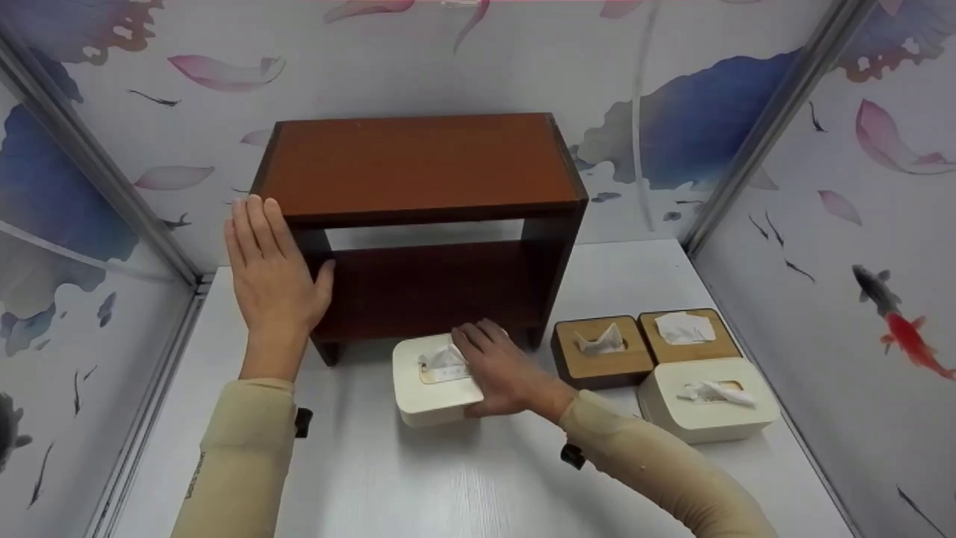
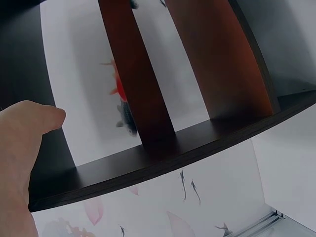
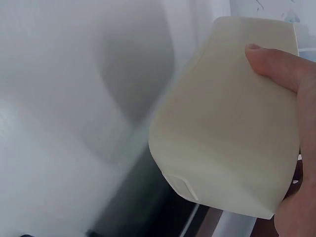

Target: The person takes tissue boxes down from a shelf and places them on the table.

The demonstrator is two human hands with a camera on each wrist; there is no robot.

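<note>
A two-tier wooden shelf (image 1: 418, 166) with a reddish-brown top and dark sides stands at the back of the table. My left hand (image 1: 272, 291) lies against its left side, fingers straight, with the thumb at the front edge. In the left wrist view that thumb (image 2: 32, 121) shows beside the dark shelf frame (image 2: 192, 145). My right hand (image 1: 502, 370) grips a white tissue box (image 1: 409, 381) by its right end, in front of the lower board. Seen from the right wrist, the box's pale side (image 3: 222, 118) hangs over its shadow, with the thumb (image 3: 276, 64) pressed along it.
To the right stand two brown tissue boxes with wooden lids, one (image 1: 602, 359) beside the other (image 1: 694, 336). Another white tissue box (image 1: 709, 418) sits in front of them. Printed panels (image 1: 844, 246) and metal posts (image 1: 769, 127) enclose the white table (image 1: 448, 493).
</note>
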